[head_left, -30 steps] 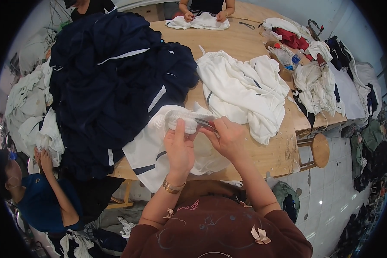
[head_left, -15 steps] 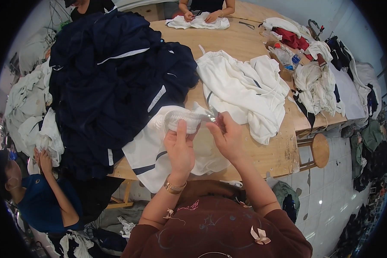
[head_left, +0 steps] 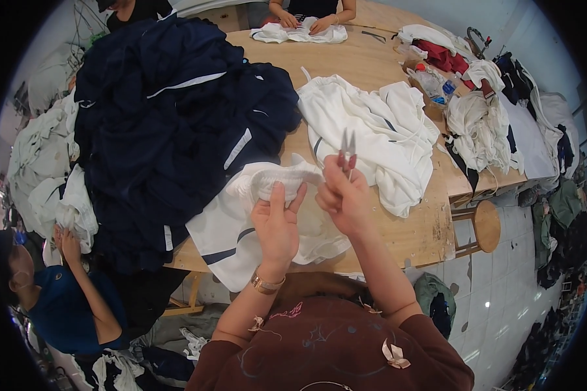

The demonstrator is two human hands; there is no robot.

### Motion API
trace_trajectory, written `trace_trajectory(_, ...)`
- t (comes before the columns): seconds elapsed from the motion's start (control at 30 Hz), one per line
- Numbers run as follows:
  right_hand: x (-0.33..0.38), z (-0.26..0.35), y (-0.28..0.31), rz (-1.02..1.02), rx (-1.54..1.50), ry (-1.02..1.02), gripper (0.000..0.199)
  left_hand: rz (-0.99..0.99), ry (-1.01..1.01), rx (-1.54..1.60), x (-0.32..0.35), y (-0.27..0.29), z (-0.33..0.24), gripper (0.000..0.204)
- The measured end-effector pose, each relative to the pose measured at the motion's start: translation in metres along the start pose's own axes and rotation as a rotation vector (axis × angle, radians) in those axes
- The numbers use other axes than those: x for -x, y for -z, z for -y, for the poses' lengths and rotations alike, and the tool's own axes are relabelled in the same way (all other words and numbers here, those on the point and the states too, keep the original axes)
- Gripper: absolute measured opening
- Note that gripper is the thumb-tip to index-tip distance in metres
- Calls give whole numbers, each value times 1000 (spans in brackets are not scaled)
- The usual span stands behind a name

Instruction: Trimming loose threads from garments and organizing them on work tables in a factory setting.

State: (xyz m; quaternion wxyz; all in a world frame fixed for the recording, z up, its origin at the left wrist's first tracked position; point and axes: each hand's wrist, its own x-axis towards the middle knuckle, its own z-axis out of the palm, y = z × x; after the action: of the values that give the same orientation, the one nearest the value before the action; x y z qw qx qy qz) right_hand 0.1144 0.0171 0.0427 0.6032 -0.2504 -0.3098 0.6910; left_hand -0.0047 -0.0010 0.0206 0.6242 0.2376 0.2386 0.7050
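My left hand [head_left: 277, 221] grips the ribbed edge of a white garment with a navy stripe [head_left: 241, 221] that lies at the near edge of the wooden table [head_left: 424, 228] and hangs over it. My right hand [head_left: 342, 195] holds small thread snips with red handles [head_left: 347, 151], blades pointing up and away, just right of the bunched fabric. A gold watch sits on my left wrist.
A big heap of navy garments [head_left: 169, 117] covers the table's left half. White garments [head_left: 372, 130] lie to the right, more white clothes [head_left: 479, 127] and bottles beyond. A person in blue [head_left: 65, 300] sits at lower left; another person's hands [head_left: 303, 23] work at the far end. A round stool [head_left: 482, 225] stands at right.
My right hand has lifted the snips so the blades now point upward above the fabric. My left hand has shifted its grip on the white ribbed edge.
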Motion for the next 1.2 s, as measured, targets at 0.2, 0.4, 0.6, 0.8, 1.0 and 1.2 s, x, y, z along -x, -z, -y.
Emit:
trace_trajectory(0.2,3,-3,-18,-84,763,281,13,-5,24,4,1,-1,2,20)
trace_trajectory(0.4,-13,-4,-9,-178,861,269,15,-36,72,-86,4,-2,-3,20)
trace_trajectory(0.6,-9,-8,-5,-163,670,223,22,-67,64,-102,1,-4,-3,20)
trace_trajectory(0.8,-4,-3,-8,-252,407,198,18,-74,45,-100,0,-2,-3,20)
trace_trajectory(1.0,1,-11,-8,-67,1199,723,22,-42,-22,-170,1,-1,-1,22)
trace_trajectory(1.2,-3,-11,-2,22,1467,809,28,26,-158,-404,6,0,2,21)
